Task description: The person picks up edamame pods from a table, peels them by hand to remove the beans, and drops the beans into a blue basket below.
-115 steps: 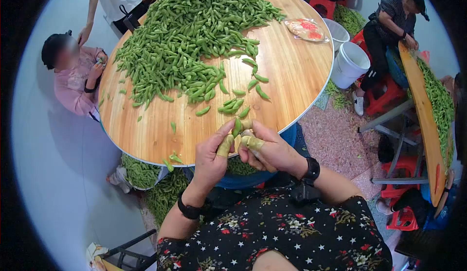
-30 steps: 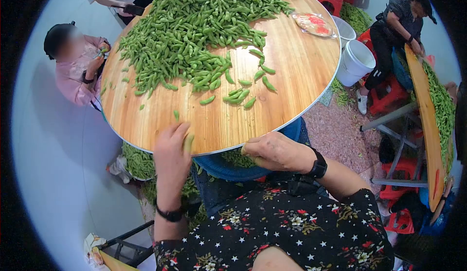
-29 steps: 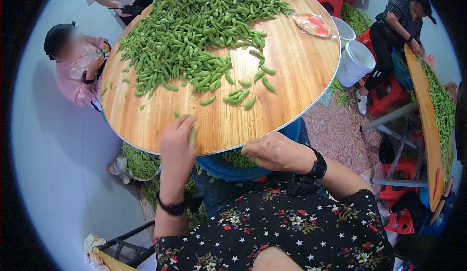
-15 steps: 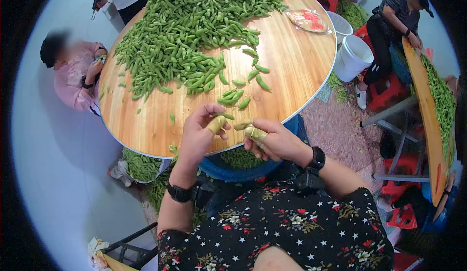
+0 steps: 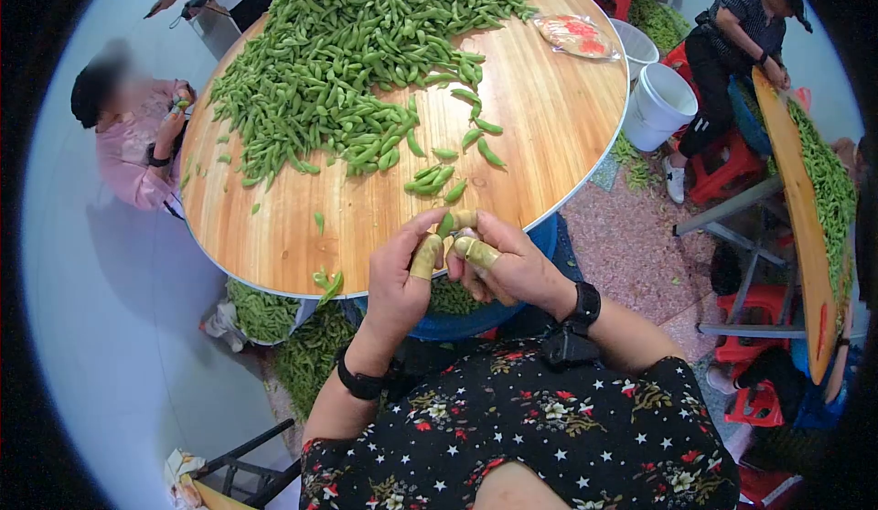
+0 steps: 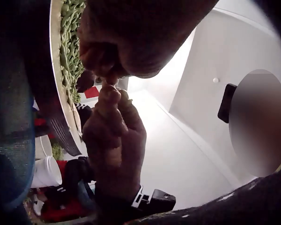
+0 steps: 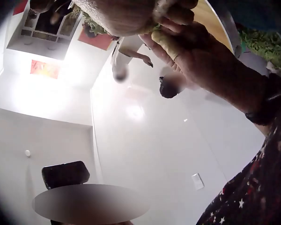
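Over the near edge of the round wooden table, both hands meet at a green edamame pod. My left hand pinches the pod between its thumb and forefinger. From the other side, my right hand has its thumb and forefinger at the same pod, its other fingers curled underneath. Yellowish-green coverings wrap the thumbs and the right forefinger. In the left wrist view, the right hand reaches up to the left fingertips. A large heap of edamame pods covers the table's far side.
Several loose pods lie between heap and hands. Opened pods sit at the near edge. A blue tub stands below the hands. White buckets and a bagged item are at right. A person in pink sits at left.
The left hand has moved from the near table edge at left, first raising a pod apart from the right hand, then bringing it rightward and down to meet the right fingers.
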{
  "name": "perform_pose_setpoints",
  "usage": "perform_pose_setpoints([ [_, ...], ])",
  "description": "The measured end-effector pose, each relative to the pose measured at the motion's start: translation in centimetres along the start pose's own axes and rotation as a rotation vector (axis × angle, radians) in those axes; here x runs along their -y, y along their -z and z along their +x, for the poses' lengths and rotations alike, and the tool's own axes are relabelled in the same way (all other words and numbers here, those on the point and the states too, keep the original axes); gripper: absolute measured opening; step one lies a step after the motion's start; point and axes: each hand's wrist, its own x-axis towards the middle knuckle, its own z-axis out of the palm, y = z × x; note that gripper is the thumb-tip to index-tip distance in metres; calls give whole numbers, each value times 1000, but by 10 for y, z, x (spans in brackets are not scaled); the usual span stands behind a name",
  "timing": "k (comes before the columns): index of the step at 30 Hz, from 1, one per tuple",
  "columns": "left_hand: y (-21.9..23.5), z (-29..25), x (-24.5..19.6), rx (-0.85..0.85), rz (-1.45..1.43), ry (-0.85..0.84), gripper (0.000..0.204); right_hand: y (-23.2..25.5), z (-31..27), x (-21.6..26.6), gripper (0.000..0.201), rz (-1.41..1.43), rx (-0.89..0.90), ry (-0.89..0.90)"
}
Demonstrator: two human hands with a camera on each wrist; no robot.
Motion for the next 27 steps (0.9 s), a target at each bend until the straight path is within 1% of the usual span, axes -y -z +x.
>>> perform_pose_setpoints([
  [1, 0, -1, 1, -1, -2, 1, 29, -1, -1, 2, 18, 10, -12, -15],
  [3, 2, -2, 2, 43, -107, 134, 33, -2, 0, 3, 17, 21, -22, -31],
  [7, 4, -2, 4, 51, -190, 167, 33, -2, 1, 4, 15, -7, -26, -40],
  [9, 6, -3, 1, 59, 65, 5, 33, -3, -1, 9, 14, -7, -30, -38],
  [10, 6, -6, -4, 59, 65, 6, 33, -3, -4, 14, 14, -19, 13, -68],
  [11, 7, -12, -12, 67, 59, -47, 33, -3, -6, 17, 14, -31, 55, -97],
  [12, 7, -16, -17, 72, 53, -96, 32, -2, -4, 16, 14, -33, 57, -102],
  [13, 10, -19, -17, 121, -229, 238, 33, -1, -3, 12, 14, 132, 94, -167],
  [14, 14, -21, -9, 120, -229, 244, 33, 0, -1, 8, 14, 300, 129, -230],
  [15, 16, -18, 3, 194, -688, 408, 34, 1, 1, 7, 14, 462, 164, -287],
  [16, 16, -15, 10, 265, -1151, 563, 35, 3, 3, 6, 14, 458, 165, -287],
  [17, 14, -17, 14, 230, -1081, 583, 38, 4, 3, 4, 13, 490, 165, -308],
  [18, 12, -18, 13, 228, -1083, 585, 38, 4, 4, 1, 12, 523, 165, -329],
  [19, 9, -18, 11, 148, -851, 537, 35, 4, 5, -2, 12, 523, 166, -332],
  [20, 8, -18, 10, 70, -618, 485, 32, 5, 6, -4, 12, 436, 122, -324],
  [21, 8, -16, 12, 69, -618, 485, 32, 5, 7, -4, 12, 348, 77, -313],
  [22, 8, -13, 17, -1, -124, 48, 28, 3, 7, -1, 12, 347, 78, -312],
  [23, 8, -11, 19, -70, 373, -386, 25, 0, 7, 3, 13, 282, 42, -317],
  [24, 8, -12, 19, -70, 374, -386, 25, -2, 6, 6, 14, 217, 7, -322],
  [26, 7, -12, 17, -90, 536, -464, 20, -6, 5, 8, 15, 202, 6, -313],
  [27, 4, -13, 16, -91, 536, -463, 20, -8, 5, 8, 16, 187, 4, -305],
])
